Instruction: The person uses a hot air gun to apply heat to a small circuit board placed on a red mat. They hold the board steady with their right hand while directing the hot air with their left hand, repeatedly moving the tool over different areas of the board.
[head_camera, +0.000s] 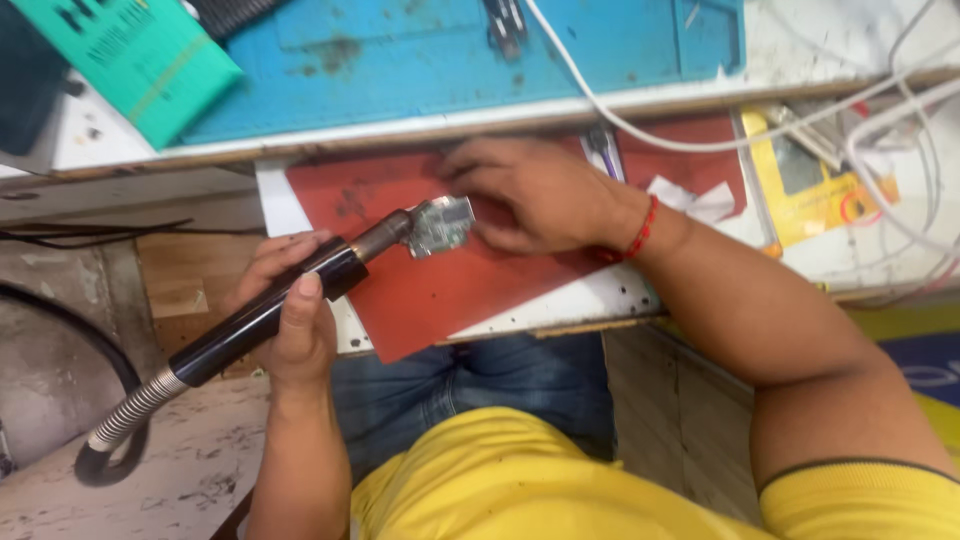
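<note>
My left hand (290, 310) grips a black hot-air wand (262, 316) with a metal nozzle and a coiled metal hose at its rear. The nozzle points up and right at a small greenish circuit board (441, 224) lying on a red mat (420, 290). My right hand (530, 195) rests on the mat and holds the board's right edge with its fingers. A red thread band circles that wrist.
A blue work mat (400, 60) covers the bench above, with a green box (130, 55) at the upper left and white cables (640, 125) crossing to the right. A yellow device (815, 180) sits at the right. Tweezers (505, 20) lie at the top.
</note>
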